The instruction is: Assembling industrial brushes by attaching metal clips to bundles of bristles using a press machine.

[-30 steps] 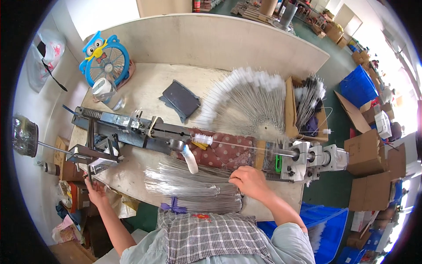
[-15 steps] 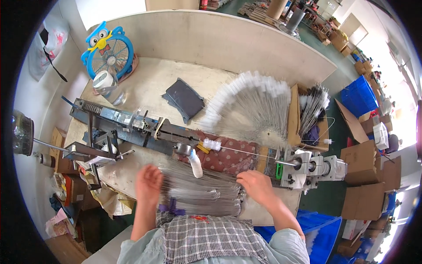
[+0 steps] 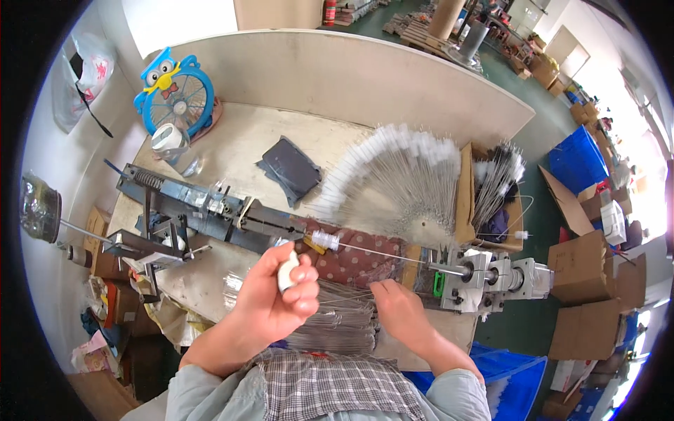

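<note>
My left hand (image 3: 277, 298) is raised over the bench's front edge and closed on a white handle (image 3: 286, 271) of the long dark machine rail (image 3: 210, 207). My right hand (image 3: 397, 309) lies on a bundle of thin metal wires (image 3: 337, 323), its fingertips pinching a few of them. Just beyond the hands, a single wire with a small white tuft (image 3: 326, 241) stretches across a red dotted cloth (image 3: 354, 263) to the metal chuck unit (image 3: 484, 277) on the right.
A fan of white-tipped wire brushes (image 3: 393, 182) lies behind the machine, beside a cardboard box (image 3: 495, 186) holding more. A dark grey pouch (image 3: 291, 168) and a blue owl-shaped fan (image 3: 172, 91) sit further back. Blue bins (image 3: 576, 165) and cardboard boxes (image 3: 590, 263) stand to the right.
My left hand left the machine's far left end, crossed to the wire bundle, then rose and closed on the white handle. My right hand slid slightly down onto the wires.
</note>
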`<state>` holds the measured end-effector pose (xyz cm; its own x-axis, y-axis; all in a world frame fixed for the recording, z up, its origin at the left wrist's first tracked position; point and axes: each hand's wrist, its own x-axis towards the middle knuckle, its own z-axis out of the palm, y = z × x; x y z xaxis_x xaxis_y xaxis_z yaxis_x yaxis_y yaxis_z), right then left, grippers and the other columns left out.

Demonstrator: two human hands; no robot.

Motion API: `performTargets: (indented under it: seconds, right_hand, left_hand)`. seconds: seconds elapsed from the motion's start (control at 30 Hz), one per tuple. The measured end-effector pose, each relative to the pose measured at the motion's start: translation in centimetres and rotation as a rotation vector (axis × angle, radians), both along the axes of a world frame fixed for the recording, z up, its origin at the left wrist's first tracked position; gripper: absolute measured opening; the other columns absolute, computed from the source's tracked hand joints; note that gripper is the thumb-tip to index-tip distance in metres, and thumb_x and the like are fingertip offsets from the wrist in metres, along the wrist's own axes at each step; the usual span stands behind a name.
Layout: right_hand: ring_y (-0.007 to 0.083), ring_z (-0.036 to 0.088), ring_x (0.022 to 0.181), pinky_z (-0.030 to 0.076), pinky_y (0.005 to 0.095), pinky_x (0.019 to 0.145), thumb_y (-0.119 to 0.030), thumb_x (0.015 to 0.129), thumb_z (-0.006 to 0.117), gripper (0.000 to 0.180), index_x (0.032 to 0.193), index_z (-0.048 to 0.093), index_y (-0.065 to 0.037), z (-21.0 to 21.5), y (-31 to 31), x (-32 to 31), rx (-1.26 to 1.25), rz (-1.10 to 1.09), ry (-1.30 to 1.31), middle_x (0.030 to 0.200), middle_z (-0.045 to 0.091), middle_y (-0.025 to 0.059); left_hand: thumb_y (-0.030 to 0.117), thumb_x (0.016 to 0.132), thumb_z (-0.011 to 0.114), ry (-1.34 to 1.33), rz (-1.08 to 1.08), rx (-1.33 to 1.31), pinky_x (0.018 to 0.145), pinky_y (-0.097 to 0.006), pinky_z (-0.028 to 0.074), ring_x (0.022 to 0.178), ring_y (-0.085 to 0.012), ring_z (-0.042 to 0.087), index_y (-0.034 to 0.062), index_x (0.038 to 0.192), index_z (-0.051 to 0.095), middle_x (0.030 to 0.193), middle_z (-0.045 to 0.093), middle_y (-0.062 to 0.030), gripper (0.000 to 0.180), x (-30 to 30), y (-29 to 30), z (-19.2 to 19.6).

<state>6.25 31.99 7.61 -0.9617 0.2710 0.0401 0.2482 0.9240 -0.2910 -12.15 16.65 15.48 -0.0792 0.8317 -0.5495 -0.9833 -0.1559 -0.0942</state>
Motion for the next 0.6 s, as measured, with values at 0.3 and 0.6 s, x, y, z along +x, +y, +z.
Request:
performTargets:
  seconds: [0.3, 0.6]
  right_hand:
    - [0.0269, 0.057, 0.081, 0.048, 0.0371, 0.068, 0.002, 0.072, 0.057, 0.021, 0.092, 0.058, -0.005, 8.2, 4.7, 2.0, 0.244, -0.156, 0.218, 0.084, 0.056, 0.0101]
    - [0.0264, 0.060, 0.067, 0.048, 0.0326, 0.061, -0.001, 0.083, 0.059, 0.017, 0.100, 0.062, -0.001, 7.8, 6.9, -0.2, -0.199, -0.385, 0.313, 0.079, 0.061, 0.0140]
  left_hand:
    - [0.051, 0.096, 0.031, 0.290, 0.096, 0.189, 0.040, -0.027, 0.036, 0.036, -0.0116, 0.040, 0.0038, 0.089, 0.057, 0.060, 0.057, -0.0067, 0.055, -1.6, -4.3, -3.3]
    - [0.020, 0.086, 0.059, 1.849, -0.277, 0.058, 0.054, -0.031, 0.048, 0.061, -0.0206, 0.060, 0.0033, 0.088, 0.059, 0.087, 0.063, -0.0109, 0.016, 2.9, 4.0, -4.9]
